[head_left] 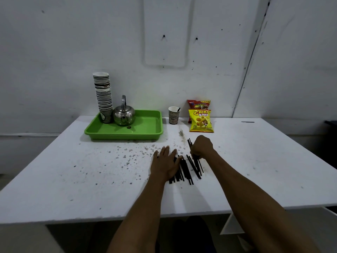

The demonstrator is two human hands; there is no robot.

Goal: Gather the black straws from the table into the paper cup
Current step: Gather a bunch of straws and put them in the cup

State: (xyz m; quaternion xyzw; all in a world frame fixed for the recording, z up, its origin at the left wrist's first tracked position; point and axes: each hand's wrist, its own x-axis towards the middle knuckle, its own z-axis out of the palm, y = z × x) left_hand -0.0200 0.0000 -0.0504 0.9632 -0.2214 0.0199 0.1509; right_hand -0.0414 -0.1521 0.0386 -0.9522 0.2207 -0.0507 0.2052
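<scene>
While the black straws [186, 169] lie in a loose pile on the white table [76, 178] near its near edge, the left hand [166, 162] rests flat on the pile's left side, its fingers [165, 150] spread open and holding nothing. The right hand [201, 147], just right of the pile's far end, is curled closed around a few straws whose tips stick out beyond the knuckles; the exact count in the grip and in the pile cannot be told. Farther back stands one paper cup [174, 115] with a single straw already leaning inside. To its right are two snack bags [200, 121], one yellow in front of one red. To its left, one green tray [145, 128] carries one metal kettle [124, 115] and one tall stack of paper cups [103, 95].
</scene>
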